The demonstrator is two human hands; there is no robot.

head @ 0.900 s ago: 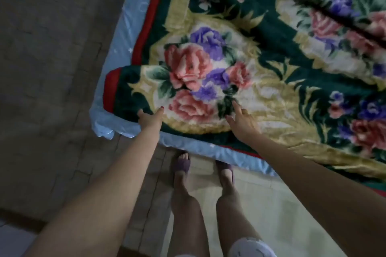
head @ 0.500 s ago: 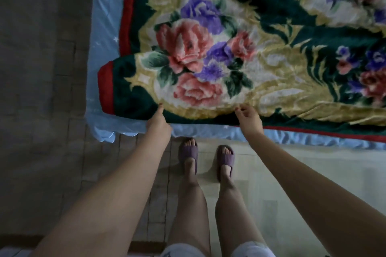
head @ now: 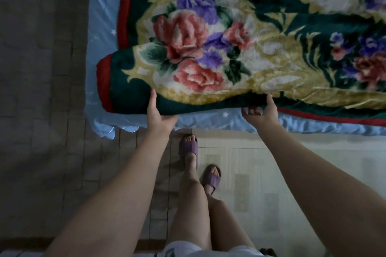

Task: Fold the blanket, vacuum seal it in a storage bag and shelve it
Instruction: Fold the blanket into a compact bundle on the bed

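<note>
Green floral blanket (head: 240, 52) on the blue-sheeted bed (head: 104, 16), near edge gripped by left hand (head: 159, 116) and right hand (head: 262, 113), thumbs on top.

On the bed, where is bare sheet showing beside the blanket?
Bare light blue star-print sheet runs as a strip left of the green floral plush blanket, and a narrower strip between its near edge and the floor. The left hand and right hand crowd that near strip.
</note>
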